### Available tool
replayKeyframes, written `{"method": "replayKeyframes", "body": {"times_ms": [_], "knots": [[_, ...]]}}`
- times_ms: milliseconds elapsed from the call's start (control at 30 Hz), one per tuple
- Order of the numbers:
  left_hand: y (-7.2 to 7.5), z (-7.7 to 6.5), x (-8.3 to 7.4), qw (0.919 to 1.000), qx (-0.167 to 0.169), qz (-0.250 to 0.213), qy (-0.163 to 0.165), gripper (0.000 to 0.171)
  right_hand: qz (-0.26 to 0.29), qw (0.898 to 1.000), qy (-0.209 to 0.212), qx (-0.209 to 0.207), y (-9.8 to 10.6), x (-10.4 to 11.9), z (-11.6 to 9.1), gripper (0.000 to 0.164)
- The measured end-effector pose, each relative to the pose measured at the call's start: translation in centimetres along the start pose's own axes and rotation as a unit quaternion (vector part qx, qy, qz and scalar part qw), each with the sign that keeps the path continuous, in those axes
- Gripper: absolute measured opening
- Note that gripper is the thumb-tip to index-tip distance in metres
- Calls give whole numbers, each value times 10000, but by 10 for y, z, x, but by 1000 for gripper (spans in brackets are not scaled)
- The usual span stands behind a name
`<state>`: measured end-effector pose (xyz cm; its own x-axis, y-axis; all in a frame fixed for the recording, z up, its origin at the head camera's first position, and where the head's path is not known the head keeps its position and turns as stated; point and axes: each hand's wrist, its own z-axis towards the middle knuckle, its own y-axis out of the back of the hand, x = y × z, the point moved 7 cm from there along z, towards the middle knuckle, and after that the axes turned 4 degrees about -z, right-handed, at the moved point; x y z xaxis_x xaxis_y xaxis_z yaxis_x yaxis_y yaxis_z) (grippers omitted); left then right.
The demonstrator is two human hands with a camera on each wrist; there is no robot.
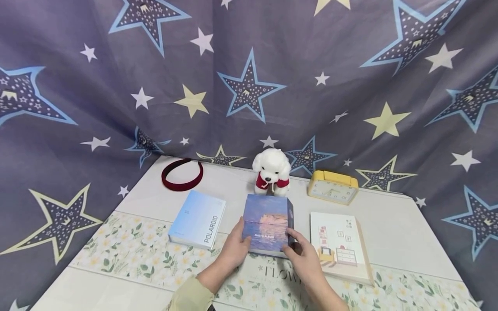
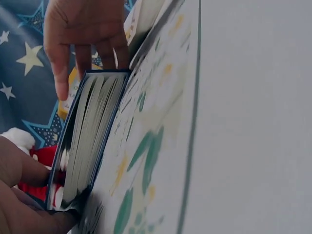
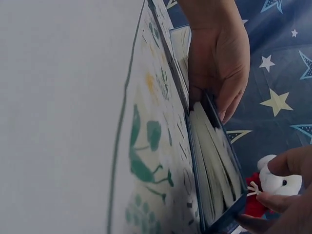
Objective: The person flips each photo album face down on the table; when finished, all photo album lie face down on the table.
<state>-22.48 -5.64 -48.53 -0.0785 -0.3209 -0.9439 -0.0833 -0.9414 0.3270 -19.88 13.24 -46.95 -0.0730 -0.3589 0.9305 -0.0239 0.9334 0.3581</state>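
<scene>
A thick photo album [image 1: 268,216] with a blue and pink seascape cover lies flat on the table in the head view, its page edges facing me. My left hand [image 1: 235,244] grips its left edge, thumb over the cover. At the dark spine on the right, my right hand [image 1: 305,255] touches the album with extended fingers. The left wrist view shows the right hand [image 2: 87,34] with its fingers hanging down along the spine end. Cream pages [image 3: 209,165] show between the covers in the right wrist view.
A pale blue Polaroid album [image 1: 198,218] lies to the left, a white illustrated book [image 1: 338,246] to the right. Behind stand a white plush dog [image 1: 272,166] and a yellow clock [image 1: 333,186]. A dark red headband [image 1: 180,186] rests at back left. A starry curtain [image 1: 249,138] hangs behind the table.
</scene>
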Motion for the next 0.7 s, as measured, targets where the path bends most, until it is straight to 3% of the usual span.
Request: {"method": "replayKeyframes", "body": {"times_ms": [133,267,433,600,700], "knots": [[2,1,-4,9992,98,362,-135,67,-171,9993,294,-129,-2,11,-2,47],[3,-2,-5,9975,247,656,-20,67,-172,9970,707,-257,-6,23,-5,42],[12,-9,-11,9951,137,976,-49,63,20,9932,1158,-72,-18,34,-7,38],[40,-11,-24,9906,-258,1307,-299,63,376,9917,1182,343,-34,40,-6,38],[64,-10,-26,9826,-565,1733,-370,65,466,9897,1189,652,-46,44,-5,40]]}}
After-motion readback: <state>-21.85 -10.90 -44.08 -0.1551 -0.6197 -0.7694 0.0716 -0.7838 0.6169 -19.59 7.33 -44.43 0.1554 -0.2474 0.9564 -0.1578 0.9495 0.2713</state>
